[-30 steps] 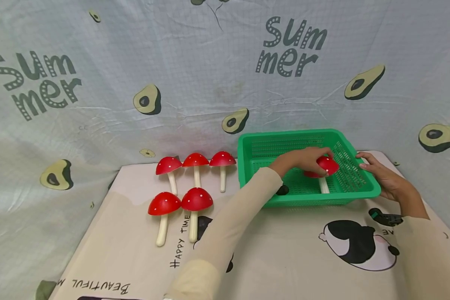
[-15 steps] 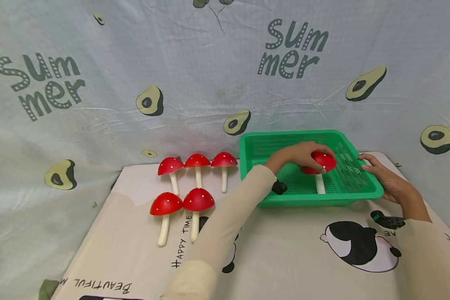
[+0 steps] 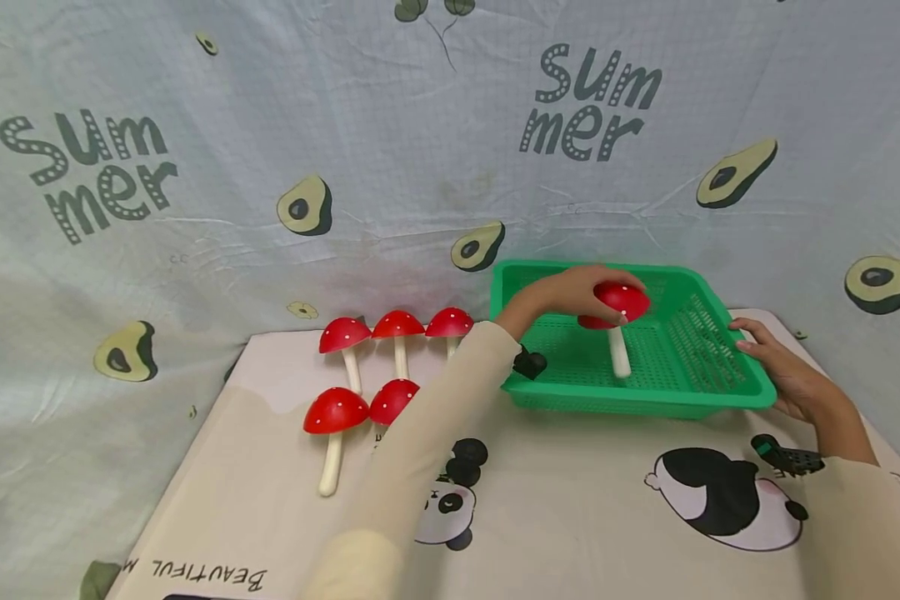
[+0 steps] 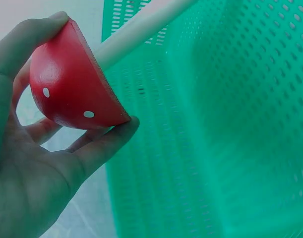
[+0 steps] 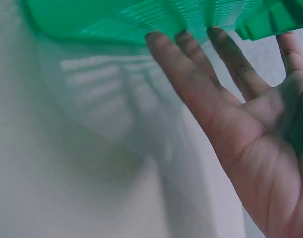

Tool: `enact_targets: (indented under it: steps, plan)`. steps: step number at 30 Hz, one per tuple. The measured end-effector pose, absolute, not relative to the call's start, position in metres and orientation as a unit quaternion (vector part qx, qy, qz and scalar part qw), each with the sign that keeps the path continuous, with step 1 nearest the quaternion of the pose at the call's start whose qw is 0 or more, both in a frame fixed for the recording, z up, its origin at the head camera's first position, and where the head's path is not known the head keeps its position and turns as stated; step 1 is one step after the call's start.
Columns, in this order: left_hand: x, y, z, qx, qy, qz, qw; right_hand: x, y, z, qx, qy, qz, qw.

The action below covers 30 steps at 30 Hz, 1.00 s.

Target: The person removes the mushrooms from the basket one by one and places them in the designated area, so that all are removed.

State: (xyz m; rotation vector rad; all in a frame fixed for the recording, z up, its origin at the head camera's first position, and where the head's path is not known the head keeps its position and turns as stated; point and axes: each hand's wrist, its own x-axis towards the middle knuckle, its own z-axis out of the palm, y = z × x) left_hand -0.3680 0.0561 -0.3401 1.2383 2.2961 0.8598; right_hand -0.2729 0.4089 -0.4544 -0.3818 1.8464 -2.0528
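Note:
In the head view my left hand (image 3: 585,287) holds a red toy mushroom (image 3: 633,304) by its white-dotted cap, above the inside of a green plastic basket (image 3: 630,398). The left wrist view shows the thumb and fingers around the cap (image 4: 74,79), with the pale stem (image 4: 141,29) pointing away from the palm. My right hand (image 3: 791,379) is at the basket's right side, fingertips at the rim. From the right wrist view, its fairly straight fingers (image 5: 191,82) touch the basket's outer wall and underside (image 5: 91,25).
Several more red mushrooms (image 3: 336,411) lie in two rows on the table left of the basket, some partly hidden by the left sleeve (image 3: 420,450). Behind rises a printed cloth (image 3: 390,208). The tablecloth bears panda drawings (image 3: 446,510).
My left hand has moved left and upward with the mushroom, and more of its stem shows. The basket and right hand have shifted slightly to the right.

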Motion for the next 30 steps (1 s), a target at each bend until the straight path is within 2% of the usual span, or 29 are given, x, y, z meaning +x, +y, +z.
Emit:
enact_targets:
  steps: [8,16,22,30]
  plan:
    - [-0.362,0.032,-0.325,0.434,0.824,0.312,0.186,-0.273,0.406,-0.452,-0.197,0.672,-0.696,0.156]
    - [-0.359,0.011,-0.315,0.442,0.826,0.305,0.171,-0.272,0.408,-0.453,-0.217,0.671,-0.698,0.122]
    - [-0.357,-0.003,-0.314,0.431,0.837,0.279,0.191,-0.274,0.408,-0.452,-0.225,0.671,-0.698,0.107]
    - [-0.356,-0.014,-0.313,0.426,0.836,0.258,0.229,-0.273,0.407,-0.446,-0.189,0.736,-0.636,0.131]
